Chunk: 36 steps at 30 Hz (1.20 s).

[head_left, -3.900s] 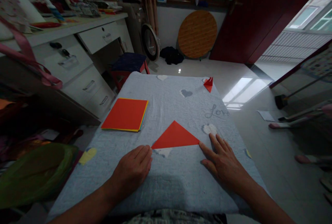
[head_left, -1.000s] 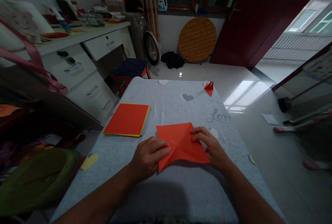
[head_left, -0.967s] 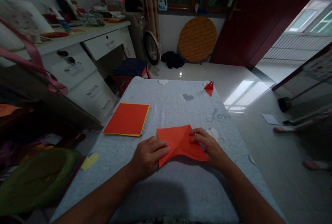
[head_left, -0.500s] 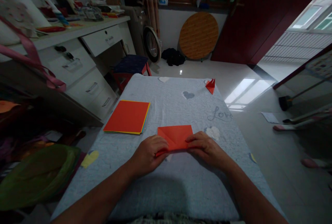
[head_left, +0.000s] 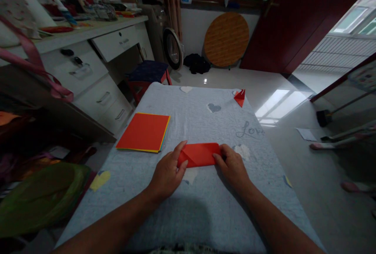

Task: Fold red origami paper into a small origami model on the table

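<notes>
A folded sheet of red origami paper (head_left: 200, 155) lies on the cloth-covered table between my hands, as a narrow strip running left to right. My left hand (head_left: 169, 169) grips its left end, with the thumb on the near edge and the index finger at the far edge. At the other end, my right hand (head_left: 233, 163) holds the paper, its thumb on top and its fingers at the far corner. A stack of square coloured paper (head_left: 143, 131), red on top, rests to the left. Near the far right corner stands a folded red paper shape (head_left: 240, 98).
The pale blue tablecloth (head_left: 199, 124) has hearts and lettering. A stool (head_left: 148, 73) stands beyond the table's far left corner, beside a white desk (head_left: 96, 73). A green mesh basket (head_left: 44, 199) sits at the left. A round wooden board (head_left: 226, 39) leans against the back wall.
The near part of the paper has been folded away from me, making the sheet a narrower strip. My left fingers have spread to its far edge; my right fingers have moved to the far right corner.
</notes>
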Available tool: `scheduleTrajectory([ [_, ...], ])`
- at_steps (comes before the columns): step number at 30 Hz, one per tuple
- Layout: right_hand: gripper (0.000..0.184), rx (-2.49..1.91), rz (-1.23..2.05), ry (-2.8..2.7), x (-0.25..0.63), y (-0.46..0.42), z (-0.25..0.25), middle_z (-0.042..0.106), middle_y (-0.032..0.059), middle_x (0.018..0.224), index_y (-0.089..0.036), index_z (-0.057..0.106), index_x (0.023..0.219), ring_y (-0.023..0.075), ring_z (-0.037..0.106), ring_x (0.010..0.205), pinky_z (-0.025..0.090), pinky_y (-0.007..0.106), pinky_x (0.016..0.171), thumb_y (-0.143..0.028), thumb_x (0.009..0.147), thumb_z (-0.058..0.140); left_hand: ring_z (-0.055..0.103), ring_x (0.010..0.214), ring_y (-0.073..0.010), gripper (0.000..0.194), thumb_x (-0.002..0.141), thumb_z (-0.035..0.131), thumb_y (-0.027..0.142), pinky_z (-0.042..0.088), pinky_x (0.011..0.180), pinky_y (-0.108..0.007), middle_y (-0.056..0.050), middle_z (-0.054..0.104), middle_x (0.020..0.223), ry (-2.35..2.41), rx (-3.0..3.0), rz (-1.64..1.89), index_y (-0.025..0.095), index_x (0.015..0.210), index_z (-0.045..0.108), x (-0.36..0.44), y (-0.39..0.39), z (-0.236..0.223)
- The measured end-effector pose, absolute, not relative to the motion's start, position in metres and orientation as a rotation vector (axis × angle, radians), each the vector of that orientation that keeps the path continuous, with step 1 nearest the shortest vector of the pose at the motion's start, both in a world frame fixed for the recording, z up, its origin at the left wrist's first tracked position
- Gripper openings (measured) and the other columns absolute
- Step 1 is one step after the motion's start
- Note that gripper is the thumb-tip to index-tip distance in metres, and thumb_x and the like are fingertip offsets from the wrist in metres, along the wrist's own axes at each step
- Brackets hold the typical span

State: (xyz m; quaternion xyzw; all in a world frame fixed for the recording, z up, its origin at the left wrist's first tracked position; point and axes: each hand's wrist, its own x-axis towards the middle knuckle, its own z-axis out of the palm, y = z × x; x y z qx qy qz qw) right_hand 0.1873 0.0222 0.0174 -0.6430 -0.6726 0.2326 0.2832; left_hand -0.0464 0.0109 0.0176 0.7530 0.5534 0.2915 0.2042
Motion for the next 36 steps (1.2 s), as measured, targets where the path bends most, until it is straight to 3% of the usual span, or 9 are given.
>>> scheduleTrajectory([
  [4,0.033,-1.74,0.659,-1.716,0.185,0.022,0.015,0.063,-0.0003,0.069,-0.018,0.052,0.115,0.02,0.061,0.065,0.043,0.03,0.063,-0.029,0.084,0.055,0.066,0.084,-0.0209,0.046,0.092,0.054,0.021,0.052,0.076,-0.034,-0.006,0.072,0.099,1.569,2.402,0.73,0.023,0.138,0.05,-0.049,0.012,0.014],
  [8,0.033,-1.762,0.635,-1.711,0.182,0.022,0.014,0.064,0.0003,0.071,-0.019,0.051,0.114,0.0203,0.061,0.065,0.043,0.032,0.066,-0.029,0.083,0.054,0.06,0.075,-0.0241,0.032,0.091,0.058,0.027,0.05,0.07,-0.037,-0.008,0.066,0.082,1.702,2.63,0.601,0.018,0.122,0.065,-0.05,0.009,0.017],
  [12,0.03,-1.797,0.613,-1.739,0.182,0.022,0.014,0.064,0.0008,0.071,-0.019,0.052,0.111,0.0205,0.059,0.063,0.041,0.032,0.065,-0.029,0.083,0.054,0.06,0.095,-0.0292,0.028,0.091,0.057,0.021,0.05,0.083,-0.045,-0.014,0.066,0.109,1.572,2.835,0.741,0.018,0.117,0.067,-0.045,0.004,0.021],
  [15,0.03,-1.798,0.603,-1.761,0.182,0.023,0.013,0.063,0.0008,0.07,-0.019,0.052,0.111,0.0203,0.058,0.063,0.04,0.031,0.064,-0.03,0.083,0.053,0.055,0.12,-0.0286,0.032,0.093,0.05,0.012,0.044,0.102,-0.046,-0.013,0.064,0.13,1.187,2.952,0.743,0.016,0.122,0.064,-0.038,0.001,0.019],
  [18,0.028,-1.79,0.586,-1.776,0.182,0.023,0.013,0.063,0.0012,0.071,-0.019,0.052,0.11,0.0201,0.058,0.063,0.04,0.031,0.063,-0.03,0.084,0.052,0.05,0.132,-0.0276,0.041,0.095,0.055,0.025,0.04,0.109,-0.044,-0.011,0.058,0.141,1.001,2.911,0.559,0.015,0.135,0.055,-0.033,-0.001,0.014],
  [21,0.029,-1.803,0.566,-1.797,0.181,0.023,0.014,0.063,0.0023,0.072,-0.017,0.053,0.11,0.0204,0.058,0.063,0.04,0.031,0.064,-0.031,0.085,0.05,0.045,0.138,-0.0284,0.061,0.093,0.059,0.043,0.038,0.112,-0.045,-0.011,0.05,0.149,1.04,2.815,0.409,0.017,0.145,0.043,-0.031,-0.002,0.009],
  [25,0.025,-1.825,0.555,-1.81,0.182,0.024,0.016,0.063,0.0029,0.073,-0.018,0.055,0.105,0.0202,0.059,0.063,0.04,0.03,0.064,-0.033,0.086,0.05,0.036,0.145,-0.0262,0.071,0.095,0.051,0.056,0.03,0.118,-0.044,-0.011,0.039,0.157,1.075,2.743,0.202,0.019,0.152,0.032,-0.034,-0.001,0.008],
  [31,0.019,-1.723,0.571,-1.888,0.189,0.024,0.016,0.065,0.0048,0.078,-0.019,0.056,0.098,0.02,0.059,0.069,0.041,0.03,0.067,-0.033,0.088,0.048,0.026,0.149,-0.0242,0.074,0.098,0.036,0.063,0.025,0.12,-0.042,-0.009,0.03,0.161,1.081,2.698,0.082,0.02,0.156,0.022,-0.036,0.0,0.01],
  [36,0.015,-1.72,0.512,-1.94,0.188,0.024,0.016,0.066,0.006,0.08,-0.019,0.058,0.091,0.0212,0.06,0.074,0.041,0.032,0.071,-0.028,0.088,0.046,0.025,0.15,-0.0242,0.074,0.098,0.035,0.063,0.022,0.121,-0.042,-0.009,0.03,0.162,1.08,2.704,0.095,0.02,0.156,0.021,-0.036,0.0,0.009],
])
